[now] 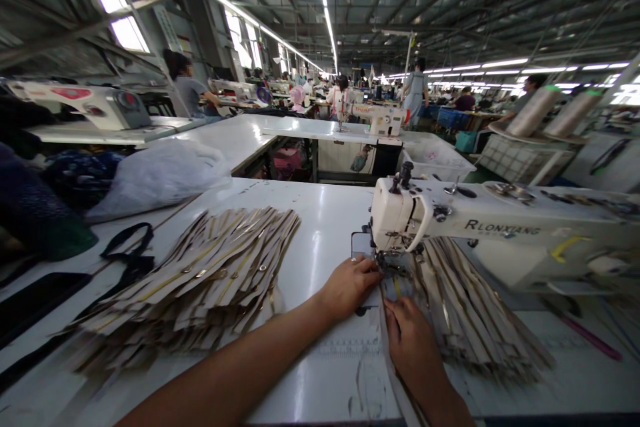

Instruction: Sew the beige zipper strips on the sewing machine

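Note:
A beige zipper strip [386,330] runs lengthwise under the needle of a white sewing machine [400,213]. My left hand [353,287] lies beside the presser foot [393,265], its bent fingers together on the strip's left edge. Closer to me, my right hand [413,333] pinches the same strip between thumb and fingers. Part of the strip trails down to the table's front edge. On the left lies a large pile of zipper strips [215,267] with gold-coloured teeth and pulls. Another bundle of strips [465,307] fans out to the right, partly behind the machine arm.
A dark phone-like slab [43,303] and a black strap [127,247] lie at far left, near a white plastic bag [163,170]. A purple tool [590,337] rests at right. Beyond stand another sewing machine [380,117], a white bin [435,153] and several people.

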Available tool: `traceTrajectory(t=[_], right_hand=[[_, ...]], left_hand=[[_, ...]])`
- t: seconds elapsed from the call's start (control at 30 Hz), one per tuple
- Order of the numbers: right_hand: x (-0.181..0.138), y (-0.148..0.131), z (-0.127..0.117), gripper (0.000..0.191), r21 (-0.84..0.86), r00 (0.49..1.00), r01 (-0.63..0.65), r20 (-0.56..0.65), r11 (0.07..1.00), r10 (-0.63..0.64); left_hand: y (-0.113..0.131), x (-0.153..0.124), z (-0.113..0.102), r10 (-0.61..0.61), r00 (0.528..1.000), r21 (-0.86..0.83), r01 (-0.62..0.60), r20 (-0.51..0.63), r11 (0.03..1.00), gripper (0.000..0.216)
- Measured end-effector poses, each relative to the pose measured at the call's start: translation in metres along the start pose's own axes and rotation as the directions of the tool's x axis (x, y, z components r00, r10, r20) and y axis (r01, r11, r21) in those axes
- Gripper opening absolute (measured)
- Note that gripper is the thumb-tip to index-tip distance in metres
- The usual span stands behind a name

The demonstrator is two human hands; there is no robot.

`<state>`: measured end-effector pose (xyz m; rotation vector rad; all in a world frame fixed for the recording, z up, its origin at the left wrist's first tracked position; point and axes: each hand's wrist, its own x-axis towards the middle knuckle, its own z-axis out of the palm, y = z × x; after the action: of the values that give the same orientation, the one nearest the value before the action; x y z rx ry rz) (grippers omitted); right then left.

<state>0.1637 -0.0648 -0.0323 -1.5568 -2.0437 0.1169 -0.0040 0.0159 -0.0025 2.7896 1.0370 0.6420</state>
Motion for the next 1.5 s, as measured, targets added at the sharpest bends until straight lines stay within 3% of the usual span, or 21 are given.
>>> traceTrajectory(t=[0.5, 1.07, 1.5], right_hand=[[0.048, -0.004, -0.006, 0.033, -0.065, 0.98, -0.092, 0.172, 0.994, 0.102], [0.055, 0.003, 0.009, 0.03, -0.071, 0.994, -0.099, 0.032, 0.993, 0.102], [0.053, -0.002, 0.008, 0.032, -0.104, 0.989, -0.124, 0.072, 0.987, 0.132]], left_hand=[[0.008, -0.006, -0.001, -0.032, 0.999, -0.007, 0.031, -0.031, 0.999, 0.024], [0.008, -0.005, -0.002, -0.062, 0.997, -0.05, 0.061, -0.036, 0.997, 0.024], [0.009, -0.006, -0.004, -0.081, 0.996, -0.066, 0.079, -0.026, 0.995, 0.026]])
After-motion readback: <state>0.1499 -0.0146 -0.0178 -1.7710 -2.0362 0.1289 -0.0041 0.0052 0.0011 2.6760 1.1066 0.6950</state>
